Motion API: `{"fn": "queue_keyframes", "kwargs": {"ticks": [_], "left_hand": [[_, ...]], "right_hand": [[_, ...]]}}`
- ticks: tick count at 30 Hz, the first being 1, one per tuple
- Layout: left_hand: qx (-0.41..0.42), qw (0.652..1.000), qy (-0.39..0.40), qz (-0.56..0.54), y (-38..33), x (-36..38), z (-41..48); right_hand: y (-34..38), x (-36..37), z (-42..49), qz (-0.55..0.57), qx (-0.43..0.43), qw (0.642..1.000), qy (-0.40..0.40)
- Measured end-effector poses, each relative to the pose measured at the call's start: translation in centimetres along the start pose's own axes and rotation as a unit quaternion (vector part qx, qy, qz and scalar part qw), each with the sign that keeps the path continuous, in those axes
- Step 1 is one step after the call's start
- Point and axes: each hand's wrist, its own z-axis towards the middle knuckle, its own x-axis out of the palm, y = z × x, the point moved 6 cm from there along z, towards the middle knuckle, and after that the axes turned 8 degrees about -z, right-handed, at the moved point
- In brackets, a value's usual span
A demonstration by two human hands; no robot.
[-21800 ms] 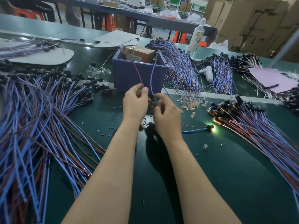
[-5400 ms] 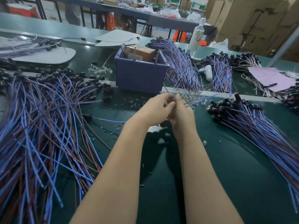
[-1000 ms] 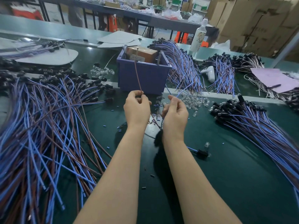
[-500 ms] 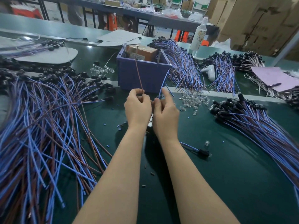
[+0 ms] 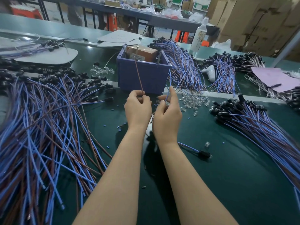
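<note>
Green table mat (image 5: 227,184): the biggest bare patch is near-right, between the right forearm and the right wire pile (image 5: 259,127). A narrower bare strip lies between the forearms.

Left wire pile (image 5: 40,135): blue and brown leads fan across the whole left side. Its inner edge ends just beside the left forearm, so there is little room that way.

The right pile's black-socket ends point at the hands but sit well apart from them.

Purple bin (image 5: 142,75): directly behind the hands, near wall just beyond the fingertips. A pale rail (image 5: 211,93) crosses the table at its base. Back wire bundle (image 5: 183,62) leans off the bin's right corner.

Clear cap heap (image 5: 194,101): just right of the right hand, near but not touching.

Left hand (image 5: 138,109): fingers curled, thumb and forefinger pinching the brown wire (image 5: 138,73). The wire stands near upright in front of the bin, its tip level with the bin rim.

Right hand (image 5: 167,116): fingers curled, pinching the blue wire (image 5: 168,85). The wire arcs up past the bin's right front corner.

The hands are side by side with a small gap. The wires' lower ends drop into that gap; where they go below that, I can't tell.

Black socket (image 5: 204,154) with short leads lies on the mat just right of the right forearm. One loose clear cap (image 5: 207,144) lies beside it.
</note>
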Motion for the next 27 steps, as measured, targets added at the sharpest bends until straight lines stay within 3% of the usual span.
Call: {"fn": "queue_keyframes", "kwargs": {"ticks": [4, 7, 16, 27], "left_hand": [[0.007, 1.000, 0.001, 0.003, -0.1, 0.0, -0.1], [0.006, 1.000, 0.005, -0.005, -0.1, 0.1, -0.1], [0.015, 1.000, 0.009, 0.006, -0.3, 0.1, -0.3], [0.017, 1.000, 0.007, 0.012, -0.3, 0.1, -0.2]], "right_hand": [[-1.0, -1.2, 0.5, 0.024, 0.046, 0.997, -0.062], [-0.8, -1.6, 0.6, 0.018, 0.034, 0.995, -0.090], [-0.9, 0.3, 0.6, -0.007, 0.028, 0.998, 0.064], [-0.8, 0.6, 0.7, -0.022, 0.029, 0.996, 0.082]]}}
